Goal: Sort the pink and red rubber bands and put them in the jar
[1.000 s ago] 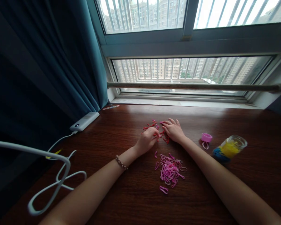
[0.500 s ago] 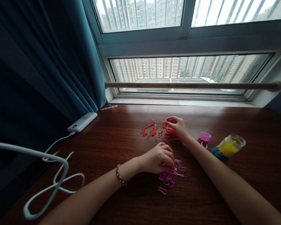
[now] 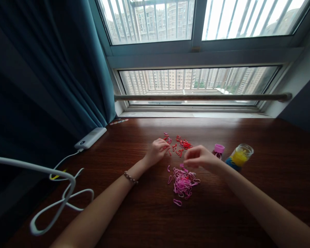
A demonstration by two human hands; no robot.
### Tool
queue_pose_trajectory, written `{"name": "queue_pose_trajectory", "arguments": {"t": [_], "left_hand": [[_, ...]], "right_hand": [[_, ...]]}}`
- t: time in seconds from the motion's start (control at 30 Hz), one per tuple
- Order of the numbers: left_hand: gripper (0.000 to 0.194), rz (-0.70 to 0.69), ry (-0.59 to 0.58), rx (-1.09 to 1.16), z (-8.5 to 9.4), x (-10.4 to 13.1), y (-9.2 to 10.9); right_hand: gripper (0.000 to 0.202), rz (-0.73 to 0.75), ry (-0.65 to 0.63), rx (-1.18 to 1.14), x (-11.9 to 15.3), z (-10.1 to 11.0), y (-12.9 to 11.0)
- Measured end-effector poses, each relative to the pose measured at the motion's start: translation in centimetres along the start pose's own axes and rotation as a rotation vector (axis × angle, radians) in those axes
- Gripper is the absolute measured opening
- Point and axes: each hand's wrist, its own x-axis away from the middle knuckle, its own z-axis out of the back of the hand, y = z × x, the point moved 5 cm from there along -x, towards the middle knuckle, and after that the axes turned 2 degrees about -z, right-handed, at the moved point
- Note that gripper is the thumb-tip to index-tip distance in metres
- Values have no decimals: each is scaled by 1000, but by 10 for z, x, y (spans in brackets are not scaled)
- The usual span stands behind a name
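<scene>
We see our left hand point(image 3: 157, 150) pinching among the red bands point(image 3: 182, 144) toward the tabletop's point(image 3: 274, 179) far edge, our right hand point(image 3: 199, 157) pinched above the pink bands point(image 3: 183, 182). The jar point(image 3: 239, 155) beside holds yellow and blue bands, its pink lid point(image 3: 218, 148) off.

I'm getting daylight from the far window point(image 3: 196, 20), blown out white at top right. It glares softly off the wooden desk point(image 3: 248, 137). The left curtain point(image 3: 41, 69) sits dark. Edges bow heavily; detail's soft.
</scene>
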Motion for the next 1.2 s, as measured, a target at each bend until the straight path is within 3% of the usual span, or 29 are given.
{"name": "queue_pose_trajectory", "arguments": {"t": [0.07,0.1,0.2,0.3,0.47,0.67,0.77,0.87,0.97,1.03,1.13,1.2], "left_hand": [[17,63,88,-148,9,-3,-26],[18,87,116,-193,12,-5,-37],[24,134,131,-273,13,-14,-61],[28,143,50,-295,4,-26,-78],[31,176,-46,-286,-9,-34,-98],[33,189,-151,-250,-15,-33,-108],[34,178,-177,-258,-16,-33,-106],[34,174,-181,-281,-16,-33,-104],[33,156,-179,-309,-18,-34,-106],[33,142,-166,-322,-18,-34,-109],[33,135,-129,-322,-18,-34,-114],[33,137,-85,-294,-15,-34,-116]], "right_hand": [[26,-59,-114,188,11,-11,14],[27,-56,-112,271,12,-11,19],[22,104,180,532,2,4,22],[20,276,464,864,-12,14,18],[22,234,544,1202,-25,10,34],[24,240,601,1132,-25,15,43],[25,334,667,909,-22,24,36],[26,310,724,621,-15,33,25],[32,238,696,405,-6,28,12],[38,256,588,394,2,15,3],[36,336,314,634,16,-15,0],[31,374,247,784,26,-24,7]]}}
